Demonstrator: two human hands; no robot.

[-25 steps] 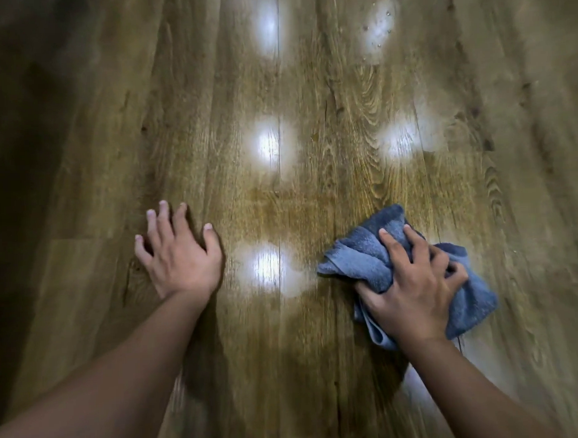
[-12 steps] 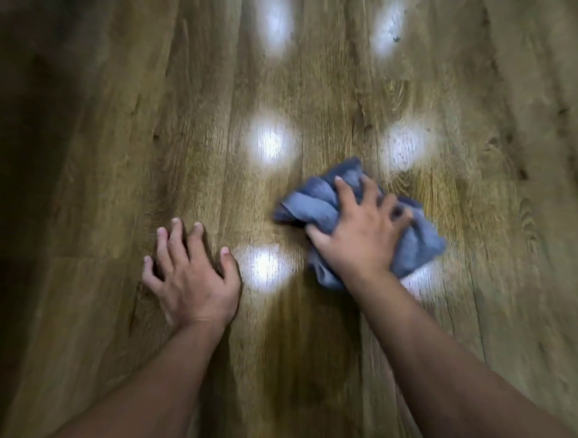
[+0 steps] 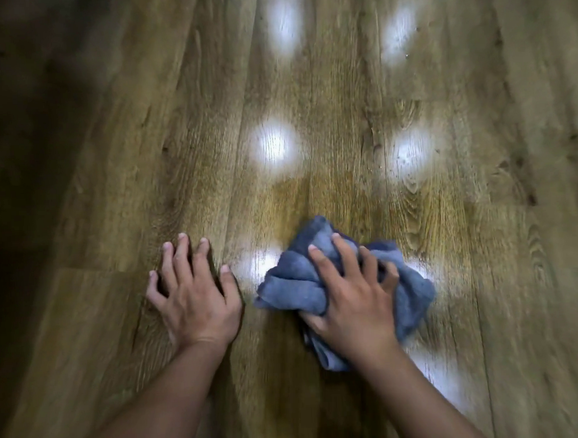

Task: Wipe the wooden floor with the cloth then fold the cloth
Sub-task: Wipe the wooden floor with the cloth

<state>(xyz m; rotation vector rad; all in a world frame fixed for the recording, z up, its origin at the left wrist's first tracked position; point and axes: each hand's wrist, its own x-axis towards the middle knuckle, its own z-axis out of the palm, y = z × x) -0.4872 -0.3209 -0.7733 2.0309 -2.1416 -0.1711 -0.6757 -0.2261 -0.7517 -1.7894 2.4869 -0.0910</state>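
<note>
Right hand (image 3: pixel 353 301) gripping bunched cloth (image 3: pixel 293 281), left hand (image 3: pixel 193 296) flat alongside

You're dragging the blue cloth (image 3: pixel 293 284) back toward yourself with your right hand (image 3: pixel 353 301), so it's ending up just beside your left hand (image 3: pixel 194 300) now.

Left hand (image 3: pixel 194 302) flat on the wooden floor (image 3: pixel 343 135), just left of the cloth (image 3: pixel 293 281) bunched under the right hand (image 3: pixel 353 301).
</note>
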